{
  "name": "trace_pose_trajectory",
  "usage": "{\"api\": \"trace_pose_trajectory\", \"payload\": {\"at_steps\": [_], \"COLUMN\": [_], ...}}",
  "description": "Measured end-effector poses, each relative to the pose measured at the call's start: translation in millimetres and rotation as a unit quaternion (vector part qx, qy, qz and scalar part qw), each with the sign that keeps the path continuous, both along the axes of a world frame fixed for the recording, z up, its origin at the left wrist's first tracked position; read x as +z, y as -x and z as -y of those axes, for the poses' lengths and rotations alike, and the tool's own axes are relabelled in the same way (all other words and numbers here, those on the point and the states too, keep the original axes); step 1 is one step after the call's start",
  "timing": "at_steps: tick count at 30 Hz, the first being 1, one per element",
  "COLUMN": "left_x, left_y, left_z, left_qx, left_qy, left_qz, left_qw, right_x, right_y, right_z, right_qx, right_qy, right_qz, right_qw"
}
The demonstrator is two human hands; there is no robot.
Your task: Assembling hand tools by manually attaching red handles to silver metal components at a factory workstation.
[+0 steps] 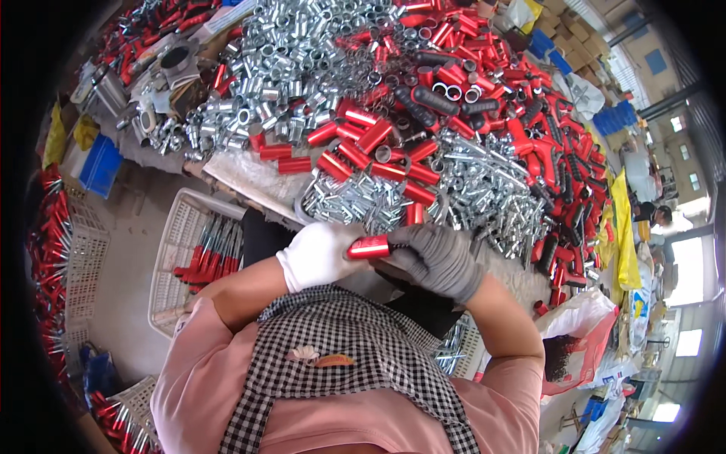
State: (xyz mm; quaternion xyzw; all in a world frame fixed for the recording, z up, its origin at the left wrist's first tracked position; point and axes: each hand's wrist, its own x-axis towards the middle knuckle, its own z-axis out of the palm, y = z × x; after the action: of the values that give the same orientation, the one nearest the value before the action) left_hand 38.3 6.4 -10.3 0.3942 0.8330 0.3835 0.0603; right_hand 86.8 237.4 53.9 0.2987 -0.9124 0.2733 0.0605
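Observation:
Between my two gloved hands, close in front of my chest, lies a shiny red metal tube (pixel 368 247). My left hand (pixel 321 253), in a white glove, is closed round the tube's left end. At its right end, my right hand (pixel 440 261) in a grey glove has its fingers curled in; a small dark part shows there, too small to name. Just beyond the hands sits a tub of small silver pins (pixel 355 203). More red tubes (pixel 354 153) lie loose at the pile's near edge.
Silver sleeves (pixel 287 68) heap up at the far middle, with red and black handles (pixel 563 155) to the right. A white crate (pixel 162 280) of red-handled tools stands at my left. A blue bin (pixel 100 166) is further left, and a white-and-red sack (pixel 582 337) at my right.

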Motion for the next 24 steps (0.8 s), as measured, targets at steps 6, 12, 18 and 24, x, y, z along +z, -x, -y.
{"api": "trace_pose_trajectory", "payload": {"at_steps": [6,12,18,24], "left_x": [7.1,10.2,0.8,0.2], "left_y": [4.4,1.2,-2.7,0.1], "left_z": [12.3,20.5,26.8,32.3], "left_qx": [-0.005,0.032,0.059,0.047], "left_qy": [-0.06,-0.033,-0.039,-0.044], "left_qz": [0.057,0.086,0.09,0.078], "left_qw": [0.997,0.995,0.993,0.995], "right_x": [13.3,15.3,9.7,-4.5], "right_y": [47.5,186.9,227.7,147.1], "right_z": [-18.7,-46.6,-47.9,-105.0], "right_qx": [0.07,-0.361,-0.386,-0.189], "right_qy": [0.123,0.255,0.207,0.459], "right_qz": [0.12,0.339,0.338,0.166], "right_qw": [0.983,0.83,0.833,0.852]}}
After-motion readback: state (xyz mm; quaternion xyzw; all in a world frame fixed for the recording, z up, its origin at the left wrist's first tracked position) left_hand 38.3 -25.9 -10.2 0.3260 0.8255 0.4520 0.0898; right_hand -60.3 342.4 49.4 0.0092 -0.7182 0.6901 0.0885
